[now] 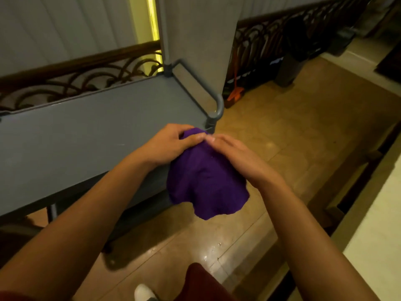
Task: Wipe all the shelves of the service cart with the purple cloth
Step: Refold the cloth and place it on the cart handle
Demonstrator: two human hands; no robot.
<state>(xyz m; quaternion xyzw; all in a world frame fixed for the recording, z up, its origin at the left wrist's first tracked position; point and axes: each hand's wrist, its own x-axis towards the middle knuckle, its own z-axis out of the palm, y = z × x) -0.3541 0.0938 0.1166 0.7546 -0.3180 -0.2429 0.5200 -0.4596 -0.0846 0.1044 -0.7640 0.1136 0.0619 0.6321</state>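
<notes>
The grey service cart (86, 135) stands in front of me, its flat top shelf seen from above and a grey tube handle (218, 107) at its right end. The purple cloth (206, 181) hangs in the air off the cart's near right corner. My left hand (171, 144) grips the cloth's top edge, fingers curled over it. My right hand (236, 157) lies over the cloth's upper right side, fingertips meeting the left hand's at the top. Lower shelves are mostly hidden under the top shelf.
A dark iron railing (76, 81) with a wooden rail runs behind the cart. A grey pillar (199, 40) rises at the cart's far right corner. Orange-handled tools (235, 92) lean by the railing. A shiny tiled floor (293, 127) spreads to the right, with a pale counter (377, 224) beyond.
</notes>
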